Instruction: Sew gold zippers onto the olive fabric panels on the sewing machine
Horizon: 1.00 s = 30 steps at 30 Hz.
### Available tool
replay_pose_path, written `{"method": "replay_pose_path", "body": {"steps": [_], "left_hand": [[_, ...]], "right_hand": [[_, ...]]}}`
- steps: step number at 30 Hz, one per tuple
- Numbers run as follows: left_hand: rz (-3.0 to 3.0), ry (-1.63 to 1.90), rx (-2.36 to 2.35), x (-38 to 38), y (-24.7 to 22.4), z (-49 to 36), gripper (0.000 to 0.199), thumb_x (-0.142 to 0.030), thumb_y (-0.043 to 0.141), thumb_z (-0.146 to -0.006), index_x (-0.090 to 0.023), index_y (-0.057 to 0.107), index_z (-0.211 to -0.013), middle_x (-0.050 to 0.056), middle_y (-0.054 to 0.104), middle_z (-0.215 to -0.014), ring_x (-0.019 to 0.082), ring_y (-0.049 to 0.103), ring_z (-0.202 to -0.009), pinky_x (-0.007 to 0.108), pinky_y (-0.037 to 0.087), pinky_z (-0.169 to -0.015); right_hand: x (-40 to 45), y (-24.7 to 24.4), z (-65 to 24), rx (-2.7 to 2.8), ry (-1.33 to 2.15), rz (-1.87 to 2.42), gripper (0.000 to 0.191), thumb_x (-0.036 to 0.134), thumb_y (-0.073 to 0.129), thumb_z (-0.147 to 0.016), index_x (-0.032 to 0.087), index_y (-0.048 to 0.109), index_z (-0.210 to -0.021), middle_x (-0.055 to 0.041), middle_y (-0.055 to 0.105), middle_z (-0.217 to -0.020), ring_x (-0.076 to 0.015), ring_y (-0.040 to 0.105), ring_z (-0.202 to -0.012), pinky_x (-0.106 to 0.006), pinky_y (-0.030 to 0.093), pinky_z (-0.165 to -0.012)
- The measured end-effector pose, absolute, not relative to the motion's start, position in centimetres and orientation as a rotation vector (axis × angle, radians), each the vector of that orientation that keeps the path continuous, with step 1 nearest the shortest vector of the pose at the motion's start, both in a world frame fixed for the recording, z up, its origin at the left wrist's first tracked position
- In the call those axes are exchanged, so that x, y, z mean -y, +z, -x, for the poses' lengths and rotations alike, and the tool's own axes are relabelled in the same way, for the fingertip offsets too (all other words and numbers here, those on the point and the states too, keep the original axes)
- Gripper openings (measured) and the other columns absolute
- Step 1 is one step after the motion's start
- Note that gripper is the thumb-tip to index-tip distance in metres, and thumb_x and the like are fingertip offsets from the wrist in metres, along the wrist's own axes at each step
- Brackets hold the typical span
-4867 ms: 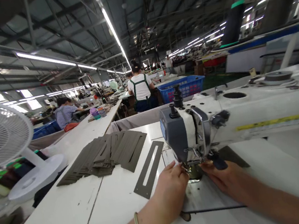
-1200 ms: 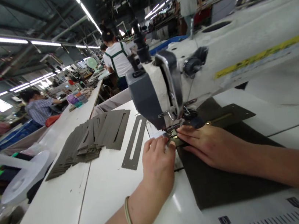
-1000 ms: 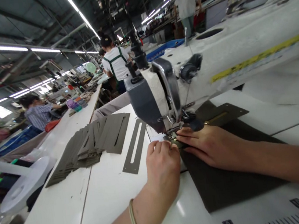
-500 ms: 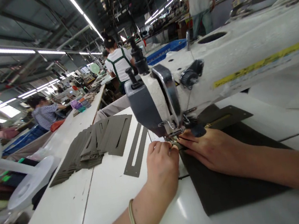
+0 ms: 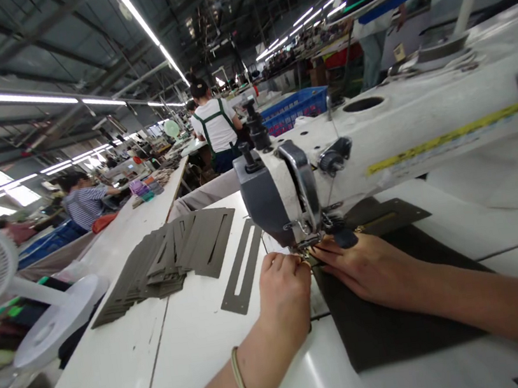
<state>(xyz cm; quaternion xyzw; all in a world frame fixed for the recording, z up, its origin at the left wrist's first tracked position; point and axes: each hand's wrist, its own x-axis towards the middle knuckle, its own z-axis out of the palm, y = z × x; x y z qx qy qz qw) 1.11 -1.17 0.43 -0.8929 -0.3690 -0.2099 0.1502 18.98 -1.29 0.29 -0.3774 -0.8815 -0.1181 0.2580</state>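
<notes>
My left hand (image 5: pixel 285 290) is closed in a pinch just left of the needle area of a white sewing machine (image 5: pixel 315 180); what its fingertips grip is hidden. My right hand (image 5: pixel 370 268) lies flat with fingers stretched toward the presser foot, resting on a dark grey-brown panel (image 5: pixel 370 339). Under the machine arm, beyond the right hand, a slotted strip (image 5: pixel 410 211) shows a gold-coloured line along its slot. A loose slotted frame piece (image 5: pixel 239 286) lies on the table left of my left hand.
A fanned pile of dark cut pieces (image 5: pixel 153 260) spreads across the white table (image 5: pixel 186 332). At the left stands a white fan (image 5: pixel 58 312). Behind the machine are a blue crate (image 5: pixel 295 108) and a person in a white shirt (image 5: pixel 218 126); another person in stripes (image 5: pixel 81 203) sits further left.
The camera view has shifted slightly, so the machine and table appear a little lower and further right. Both hands keep nearly the same place at the needle. A person at upper right has shifted.
</notes>
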Motion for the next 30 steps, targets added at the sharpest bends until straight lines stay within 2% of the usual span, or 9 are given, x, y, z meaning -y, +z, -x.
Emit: {"method": "replay_pose_path", "body": {"steps": [5, 10, 12, 15, 17, 20, 24, 27, 30], "left_hand": [[2.575, -0.610, 1.100, 1.1, 0.3, -1.1, 0.010, -0.010, 0.053, -0.082, -0.014, 0.059, -0.076, 0.006, 0.061, -0.077, 0.020, 0.058, -0.074, 0.036, 0.047, -0.072], [2.549, -0.713, 1.129, 0.8, -0.1, -1.1, 0.011, -0.009, 0.054, -0.082, -0.014, 0.059, -0.075, 0.006, 0.063, -0.077, 0.019, 0.060, -0.074, 0.036, 0.048, -0.073], [2.564, -0.757, 1.148, 0.8, 0.0, -1.0, 0.008, -0.011, 0.056, -0.081, -0.015, 0.061, -0.076, 0.006, 0.066, -0.081, 0.019, 0.061, -0.076, 0.036, 0.048, -0.075], [2.639, -0.790, 1.189, 1.3, 0.7, -0.4, 0.005, -0.012, 0.060, -0.080, -0.016, 0.063, -0.079, 0.004, 0.068, -0.091, 0.019, 0.063, -0.082, 0.038, 0.046, -0.082], [2.695, -0.789, 1.210, 2.5, 1.4, 0.2, 0.007, -0.012, 0.060, -0.080, -0.018, 0.063, -0.083, 0.003, 0.069, -0.094, 0.018, 0.063, -0.088, 0.040, 0.044, -0.088], [2.735, -0.815, 1.203, 5.2, 2.4, 1.0, 0.007, -0.015, 0.058, -0.083, -0.020, 0.063, -0.086, 0.000, 0.069, -0.094, 0.017, 0.063, -0.092, 0.040, 0.041, -0.093], [2.706, -0.837, 1.210, 8.3, 2.8, 1.6, 0.010, -0.016, 0.055, -0.085, -0.021, 0.063, -0.088, 0.000, 0.069, -0.099, 0.017, 0.062, -0.097, 0.040, 0.039, -0.097], [2.682, -0.810, 1.249, 9.3, 2.8, 1.4, 0.013, -0.015, 0.053, -0.085, -0.021, 0.062, -0.093, 0.002, 0.067, -0.105, 0.019, 0.061, -0.101, 0.042, 0.040, -0.097], [2.687, -0.779, 1.252, 9.6, 2.6, 0.9, 0.018, -0.016, 0.054, -0.085, -0.021, 0.061, -0.100, 0.004, 0.064, -0.113, 0.019, 0.058, -0.106, 0.041, 0.040, -0.098]], "right_hand": [[1.3, 0.3, -18.6, 2.379, -0.295, 1.025, 0.027, 0.006, 0.037, -0.083, 0.012, 0.062, -0.093, -0.0119, 0.068, -0.093, -0.0195, 0.064, -0.076, -0.032, 0.049, -0.070], [0.5, 0.0, -19.3, 2.335, -0.171, 1.000, 0.024, 0.009, 0.040, -0.086, 0.014, 0.063, -0.090, -0.0081, 0.068, -0.087, -0.0178, 0.063, -0.080, -0.030, 0.050, -0.074], [0.2, -0.3, -20.5, 2.344, -0.217, 1.007, 0.020, 0.016, 0.045, -0.086, 0.014, 0.063, -0.094, -0.0093, 0.068, -0.090, -0.0198, 0.063, -0.087, -0.035, 0.049, -0.081], [1.1, -1.0, -23.1, 2.306, -0.538, 1.110, 0.029, 0.026, 0.047, -0.085, 0.007, 0.060, -0.103, -0.0172, 0.065, -0.101, -0.0271, 0.060, -0.095, -0.046, 0.048, -0.084], [2.9, -1.3, -24.6, 2.273, -0.763, 1.118, 0.029, 0.015, 0.042, -0.083, 0.004, 0.061, -0.103, -0.0190, 0.066, -0.100, -0.0270, 0.062, -0.090, -0.043, 0.052, -0.077], [6.8, -1.2, -25.1, 2.345, -0.896, 0.995, 0.040, -0.002, 0.037, -0.069, 0.009, 0.064, -0.097, -0.0138, 0.068, -0.093, -0.0228, 0.063, -0.078, -0.036, 0.053, -0.069], [10.0, -0.1, -23.5, 2.386, -0.771, 1.010, 0.035, -0.002, 0.039, -0.068, 0.013, 0.064, -0.088, -0.0122, 0.068, -0.092, -0.0232, 0.063, -0.080, -0.035, 0.054, -0.068], [9.7, 0.1, -23.1, 2.344, -0.735, 1.089, 0.031, -0.002, 0.038, -0.071, 0.011, 0.064, -0.084, -0.0130, 0.068, -0.082, -0.0209, 0.065, -0.071, -0.031, 0.055, -0.062], [9.1, -0.7, -24.3, 2.322, -0.661, 1.070, 0.028, 0.014, 0.040, -0.082, 0.007, 0.062, -0.099, -0.0164, 0.068, -0.094, -0.0240, 0.065, -0.083, -0.034, 0.056, -0.070]]}}
